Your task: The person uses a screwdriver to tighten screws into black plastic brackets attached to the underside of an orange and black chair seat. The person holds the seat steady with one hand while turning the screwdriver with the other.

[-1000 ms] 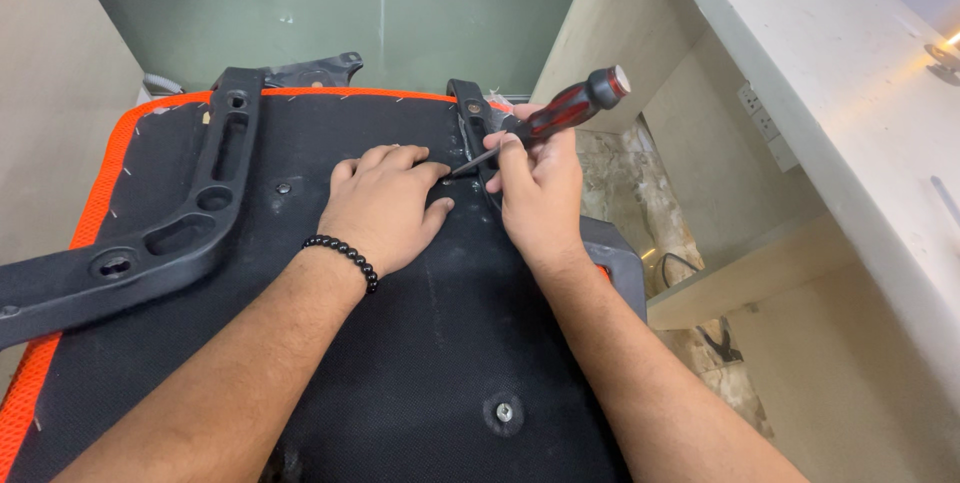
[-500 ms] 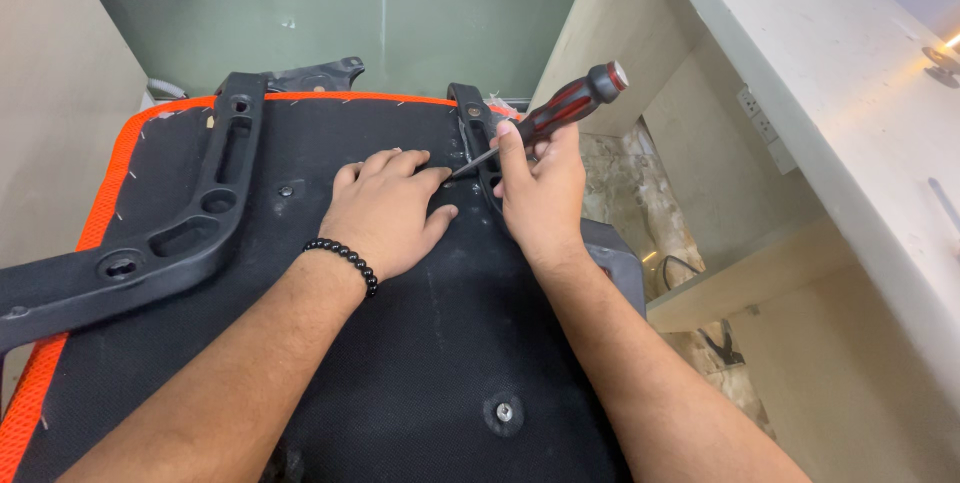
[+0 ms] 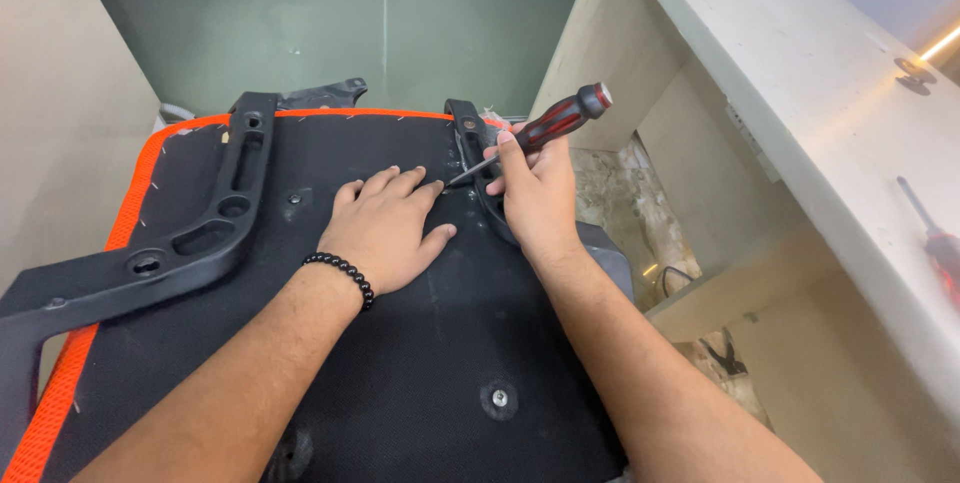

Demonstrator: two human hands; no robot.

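the left hand (image 3: 385,228) lies flat, grip apart, steadying the upturned chair seat (image 3: 330,343); the right hand (image 3: 535,193) clamps the screwdriver (image 3: 540,131), tip angled at the armrest bracket (image 3: 468,138).

white counter (image 3: 800,93), red-handled tool (image 3: 932,243) on it

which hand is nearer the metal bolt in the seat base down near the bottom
Left. The left hand lies flat up and left of the bolt; the right hand, holding the screwdriver, is farther up.
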